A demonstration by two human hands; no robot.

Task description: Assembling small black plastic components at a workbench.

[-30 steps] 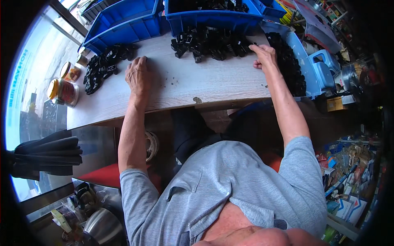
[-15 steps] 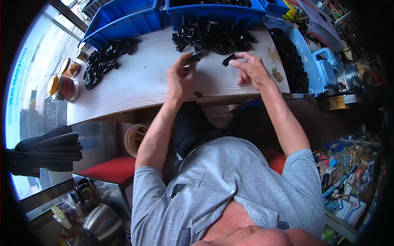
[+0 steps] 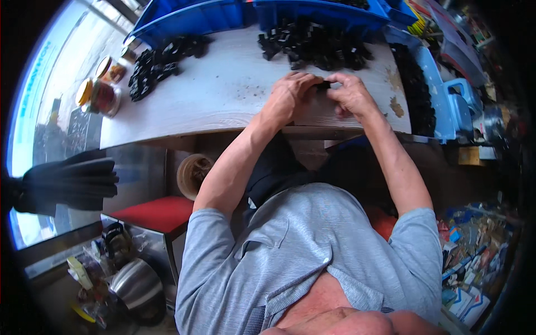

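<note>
My left hand and my right hand meet above the near right part of the worktable. Between their fingertips is a small black plastic part, gripped from both sides. Fingers cover most of it, so its shape and whether it is one piece or two cannot be made out. Just beyond the hands lies a heap of black plastic parts. A second, looser group of black parts lies at the table's left side.
Blue bins line the far edge. To the right, a light blue tub holds more black parts, with a blue stool beside it. Lidded jars stand at the left. A bucket sits below the table edge.
My hands were apart, each with a black part in its fingers. The left has moved right, and the two now come together. The whole view has shifted slightly.
</note>
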